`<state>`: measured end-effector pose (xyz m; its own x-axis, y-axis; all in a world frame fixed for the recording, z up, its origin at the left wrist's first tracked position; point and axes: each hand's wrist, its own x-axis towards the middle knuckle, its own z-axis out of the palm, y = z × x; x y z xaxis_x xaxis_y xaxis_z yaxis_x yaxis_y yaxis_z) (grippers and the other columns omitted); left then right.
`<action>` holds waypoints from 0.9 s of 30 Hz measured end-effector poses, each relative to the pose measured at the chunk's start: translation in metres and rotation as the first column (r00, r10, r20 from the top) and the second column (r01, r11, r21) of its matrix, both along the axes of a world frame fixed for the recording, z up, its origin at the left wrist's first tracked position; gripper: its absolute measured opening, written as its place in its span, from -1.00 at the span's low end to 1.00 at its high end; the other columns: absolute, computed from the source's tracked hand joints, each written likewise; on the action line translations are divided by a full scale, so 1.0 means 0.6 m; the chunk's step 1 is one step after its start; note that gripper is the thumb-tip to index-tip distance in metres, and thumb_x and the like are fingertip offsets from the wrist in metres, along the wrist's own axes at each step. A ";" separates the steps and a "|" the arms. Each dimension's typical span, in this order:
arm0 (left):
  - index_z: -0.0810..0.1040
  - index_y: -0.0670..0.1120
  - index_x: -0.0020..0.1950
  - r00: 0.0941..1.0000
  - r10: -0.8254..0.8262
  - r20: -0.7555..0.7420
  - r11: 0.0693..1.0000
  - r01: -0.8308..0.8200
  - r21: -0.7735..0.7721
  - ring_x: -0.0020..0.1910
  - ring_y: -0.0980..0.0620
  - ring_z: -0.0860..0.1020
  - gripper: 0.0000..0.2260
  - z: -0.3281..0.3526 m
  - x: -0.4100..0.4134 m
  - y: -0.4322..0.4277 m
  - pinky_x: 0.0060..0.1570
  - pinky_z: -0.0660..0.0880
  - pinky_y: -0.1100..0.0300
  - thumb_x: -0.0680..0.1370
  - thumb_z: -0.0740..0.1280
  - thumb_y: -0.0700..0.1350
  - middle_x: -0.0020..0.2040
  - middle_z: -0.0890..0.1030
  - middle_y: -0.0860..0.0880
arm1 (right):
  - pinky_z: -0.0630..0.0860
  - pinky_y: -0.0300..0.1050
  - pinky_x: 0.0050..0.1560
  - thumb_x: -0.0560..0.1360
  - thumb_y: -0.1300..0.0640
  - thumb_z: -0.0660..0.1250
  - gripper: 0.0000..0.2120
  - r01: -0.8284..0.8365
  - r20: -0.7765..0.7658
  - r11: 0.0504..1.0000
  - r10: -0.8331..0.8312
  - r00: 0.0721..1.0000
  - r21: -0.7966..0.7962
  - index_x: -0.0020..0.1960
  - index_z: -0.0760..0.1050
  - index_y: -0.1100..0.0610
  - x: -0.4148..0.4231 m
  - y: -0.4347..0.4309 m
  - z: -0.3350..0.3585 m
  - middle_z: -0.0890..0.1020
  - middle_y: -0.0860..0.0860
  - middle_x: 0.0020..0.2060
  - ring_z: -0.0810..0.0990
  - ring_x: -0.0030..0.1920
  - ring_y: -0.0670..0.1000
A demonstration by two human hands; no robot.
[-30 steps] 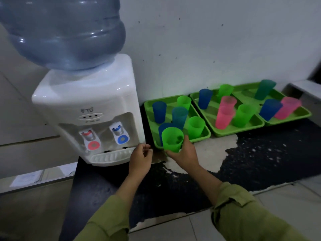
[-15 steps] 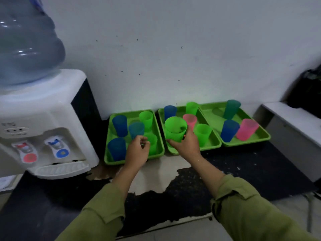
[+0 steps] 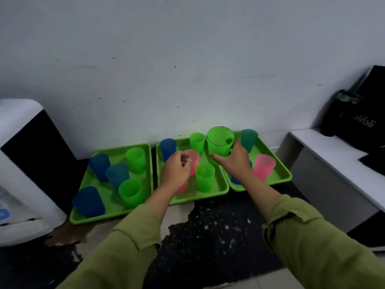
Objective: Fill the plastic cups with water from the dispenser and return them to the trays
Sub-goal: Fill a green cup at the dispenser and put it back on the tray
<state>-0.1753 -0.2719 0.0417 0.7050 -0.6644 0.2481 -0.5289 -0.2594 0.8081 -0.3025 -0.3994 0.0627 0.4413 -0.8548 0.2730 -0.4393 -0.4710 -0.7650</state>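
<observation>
- The right hand (image 3: 236, 163) holds a green cup (image 3: 220, 140) upright over the seam between the middle tray (image 3: 200, 198) and the right tray (image 3: 280, 178). The thumb is on its near-left wall, and the fingers (image 3: 237, 147) are clamped round its right side.
- The left hand (image 3: 176, 171) hovers over the middle tray, fingers loosely curled on nothing, just in front of a pink cup (image 3: 194, 158); whether they touch cannot be told.
- The dispenser (image 3: 23, 163) stands on the counter (image 3: 208, 226) at far left, beside the left tray (image 3: 112, 219).

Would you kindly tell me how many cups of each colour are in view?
Green cups: 5, one held by the right hand
Blue cups: 5, one partly hidden
Pink cups: 3, one partly behind the left hand
Teal cup: 1
Total: 14
</observation>
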 end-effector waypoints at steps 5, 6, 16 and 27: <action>0.50 -0.16 0.07 0.999 -0.052 0.007 0.998 0.052 0.031 -0.19 0.09 0.51 -0.84 -0.003 0.011 -0.101 -0.16 0.41 0.26 0.53 0.30 -0.14 -0.10 0.55 0.00 | 0.49 -0.03 0.08 0.24 -0.02 0.56 -0.36 0.009 0.017 1.000 -0.010 1.000 0.023 0.18 0.36 0.19 0.001 -0.084 0.009 0.58 0.13 0.08 0.55 0.11 0.14; 0.50 -0.16 0.07 0.998 -0.064 -0.002 0.997 0.064 0.045 -0.18 0.06 0.52 -0.83 -0.006 0.012 -0.127 -0.16 0.42 0.25 0.52 0.30 -0.14 -0.09 0.56 -0.02 | 0.50 -0.02 0.07 0.24 -0.01 0.56 -0.37 0.017 0.011 0.999 -0.017 1.000 0.039 0.17 0.36 0.18 -0.001 -0.105 0.008 0.59 0.13 0.07 0.55 0.10 0.15; 0.46 -0.14 0.25 0.983 -0.181 -0.044 0.905 0.184 0.383 0.19 -0.07 0.50 -0.67 -0.051 0.008 -0.299 0.09 0.40 0.19 0.50 0.33 -0.09 0.24 0.53 -0.11 | 0.50 0.06 0.10 0.21 0.02 0.58 -0.31 -0.027 -0.146 0.989 0.049 0.988 0.147 0.21 0.35 0.19 0.016 -0.288 -0.040 0.56 0.16 0.11 0.52 0.14 0.19; 0.31 -0.20 0.40 0.988 -0.137 -0.066 0.712 0.145 0.687 0.33 -0.18 0.37 -0.48 -0.133 0.020 -0.387 0.27 0.33 0.10 0.48 0.37 -0.18 0.36 0.35 -0.24 | 0.41 -0.11 0.10 0.20 0.15 0.59 -0.26 -0.227 -0.290 0.931 0.310 0.906 0.286 0.27 0.34 0.25 0.094 -0.404 -0.147 0.54 0.18 0.19 0.50 0.20 0.17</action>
<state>-0.1634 -0.5038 -0.0382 0.5891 -0.7403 -0.3237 -0.5982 -0.6690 0.4411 -0.2461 -0.6417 -0.0253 0.6914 -0.7119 -0.1233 -0.5651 -0.4265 -0.7062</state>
